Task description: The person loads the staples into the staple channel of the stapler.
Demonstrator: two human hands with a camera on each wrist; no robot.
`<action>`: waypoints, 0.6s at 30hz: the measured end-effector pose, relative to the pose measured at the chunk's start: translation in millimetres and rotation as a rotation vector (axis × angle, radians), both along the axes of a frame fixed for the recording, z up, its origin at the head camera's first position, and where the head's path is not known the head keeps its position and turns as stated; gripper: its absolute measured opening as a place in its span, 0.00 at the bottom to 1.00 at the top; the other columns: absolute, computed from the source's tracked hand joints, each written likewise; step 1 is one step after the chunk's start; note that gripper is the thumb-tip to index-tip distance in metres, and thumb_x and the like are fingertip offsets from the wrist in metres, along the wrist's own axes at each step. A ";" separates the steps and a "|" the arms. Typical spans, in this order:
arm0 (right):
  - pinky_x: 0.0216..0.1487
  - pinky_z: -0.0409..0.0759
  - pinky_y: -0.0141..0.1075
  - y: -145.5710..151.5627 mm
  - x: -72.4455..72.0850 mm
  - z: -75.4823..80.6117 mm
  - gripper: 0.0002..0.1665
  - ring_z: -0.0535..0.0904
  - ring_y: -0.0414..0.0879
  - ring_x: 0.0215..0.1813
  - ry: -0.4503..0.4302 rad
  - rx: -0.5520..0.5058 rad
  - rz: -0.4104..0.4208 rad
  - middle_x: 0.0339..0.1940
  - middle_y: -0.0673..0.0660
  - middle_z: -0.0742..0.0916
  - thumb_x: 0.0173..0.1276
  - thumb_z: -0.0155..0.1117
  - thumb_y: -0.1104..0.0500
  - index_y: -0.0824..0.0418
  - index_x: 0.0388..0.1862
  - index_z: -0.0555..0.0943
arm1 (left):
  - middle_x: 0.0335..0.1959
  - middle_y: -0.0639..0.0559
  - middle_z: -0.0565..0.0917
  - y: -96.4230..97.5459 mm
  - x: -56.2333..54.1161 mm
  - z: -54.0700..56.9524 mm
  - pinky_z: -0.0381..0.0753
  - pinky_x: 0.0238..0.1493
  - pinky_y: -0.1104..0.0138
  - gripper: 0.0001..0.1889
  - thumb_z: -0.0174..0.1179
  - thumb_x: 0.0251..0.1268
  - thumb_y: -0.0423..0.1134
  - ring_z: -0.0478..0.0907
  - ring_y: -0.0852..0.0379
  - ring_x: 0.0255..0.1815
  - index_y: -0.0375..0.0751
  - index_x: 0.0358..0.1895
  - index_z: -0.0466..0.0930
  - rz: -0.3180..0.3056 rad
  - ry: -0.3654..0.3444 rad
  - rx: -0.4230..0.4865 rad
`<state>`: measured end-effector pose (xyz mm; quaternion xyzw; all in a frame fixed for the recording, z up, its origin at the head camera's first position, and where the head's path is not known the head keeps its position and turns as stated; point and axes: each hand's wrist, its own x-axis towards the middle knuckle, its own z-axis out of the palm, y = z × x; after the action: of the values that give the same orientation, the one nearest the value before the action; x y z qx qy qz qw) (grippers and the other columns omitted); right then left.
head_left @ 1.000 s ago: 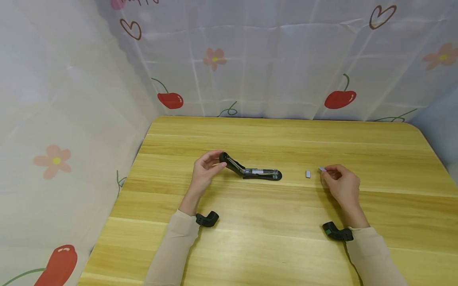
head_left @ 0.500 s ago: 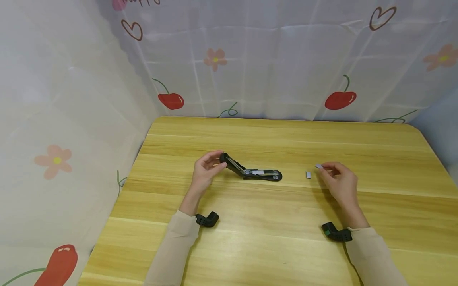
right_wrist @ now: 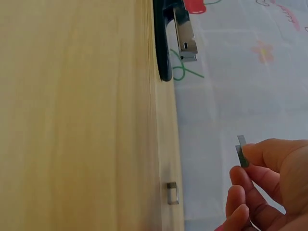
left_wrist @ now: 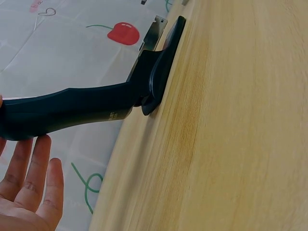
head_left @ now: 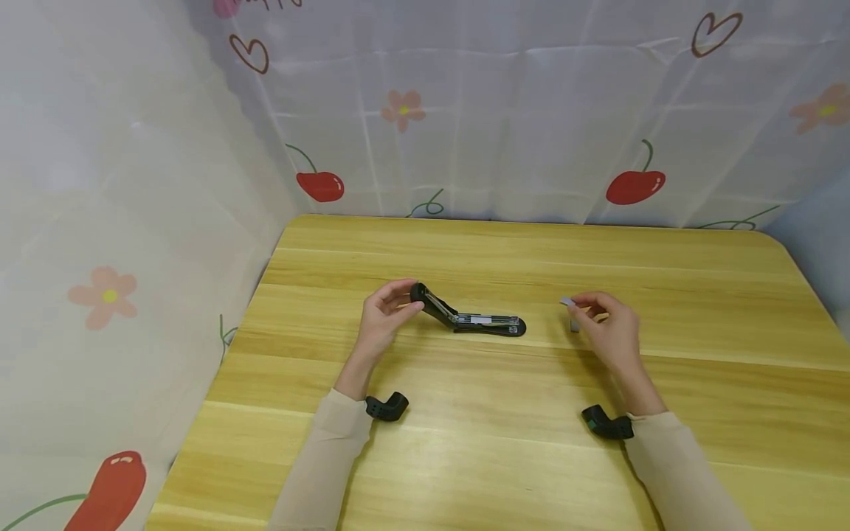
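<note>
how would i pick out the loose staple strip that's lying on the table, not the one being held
On the light wooden table, look right of the opened black stapler. The small grey metal staple strip lies flat on the wood beside the right hand. Unlike the similar strip pinched in that hand's fingertips, nothing touches it.

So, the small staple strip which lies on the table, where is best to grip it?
Pinch the staple strip on the table from above, across its two long sides. It lies flat and apart from the stapler, so fingertips probably fit on both sides.
</note>
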<state>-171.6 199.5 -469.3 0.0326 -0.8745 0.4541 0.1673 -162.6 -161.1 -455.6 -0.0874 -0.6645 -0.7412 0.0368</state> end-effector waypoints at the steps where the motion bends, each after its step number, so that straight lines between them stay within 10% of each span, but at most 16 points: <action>1: 0.21 0.70 0.20 -2.0 -0.3 0.3 0.06 0.73 0.30 0.28 0.002 -0.002 0.007 0.29 0.39 0.82 0.64 0.69 0.62 0.65 0.38 0.86 | 0.46 0.60 0.82 0.2 0.0 0.1 0.82 0.46 0.72 0.21 0.62 0.61 0.24 0.80 0.60 0.46 0.24 0.58 0.74 -0.001 0.000 0.002; 8: 0.24 0.70 0.19 -17.4 -2.2 0.4 0.06 0.72 0.29 0.29 -0.004 0.021 0.079 0.33 0.59 0.87 0.63 0.70 0.63 0.65 0.38 0.86 | 0.47 0.60 0.82 0.1 -0.6 -0.1 0.82 0.46 0.73 0.21 0.61 0.61 0.23 0.79 0.60 0.46 0.24 0.59 0.73 -0.006 -0.009 0.009; 18: 0.27 0.72 0.26 -44.3 -1.0 3.1 0.06 0.73 0.33 0.31 0.012 0.112 0.221 0.34 0.57 0.88 0.61 0.72 0.63 0.61 0.38 0.87 | 0.48 0.58 0.81 0.3 -0.7 0.4 0.82 0.47 0.73 0.21 0.61 0.62 0.23 0.79 0.61 0.46 0.25 0.59 0.74 -0.004 -0.013 0.004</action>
<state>-172.6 155.2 -466.2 0.1408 -0.8885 0.4200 0.1196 -163.3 -160.9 -455.2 -0.0839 -0.6630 -0.7432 0.0311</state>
